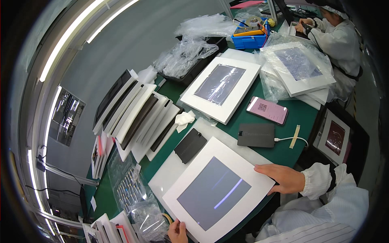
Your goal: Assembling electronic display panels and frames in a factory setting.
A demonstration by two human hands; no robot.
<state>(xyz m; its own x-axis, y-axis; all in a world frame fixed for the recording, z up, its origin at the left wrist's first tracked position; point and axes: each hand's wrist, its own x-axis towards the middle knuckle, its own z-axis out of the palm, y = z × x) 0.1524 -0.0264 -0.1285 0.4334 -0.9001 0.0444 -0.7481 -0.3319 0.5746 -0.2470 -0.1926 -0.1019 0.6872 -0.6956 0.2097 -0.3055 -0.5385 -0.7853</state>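
A white-framed display panel (221, 187) with a flat grey screen is tilted in front of me, a light strip reflected in the screen. My right hand (281, 178) is closed on its right edge, fingers on the front. At its lower left corner my left hand (177, 232) grips the edge, partly cut off by the picture's lower rim. Under and beyond the panel lies a white foam sheet (162, 178). A dark grey flat box (190, 146) rests on that sheet, by the panel's far edge. Another dark grey box (256, 135), with a white cable (283, 139) plugged in, lies farther right.
A phone (267, 110) lies beyond the cabled box. Behind are another framed panel (221, 87), plastic-wrapped panels (300, 67) and a blue bin (249, 40) of tools. Stacked panels (137, 117) and bagged small parts (131, 186) stand left. A co-worker (336, 40) sits far right.
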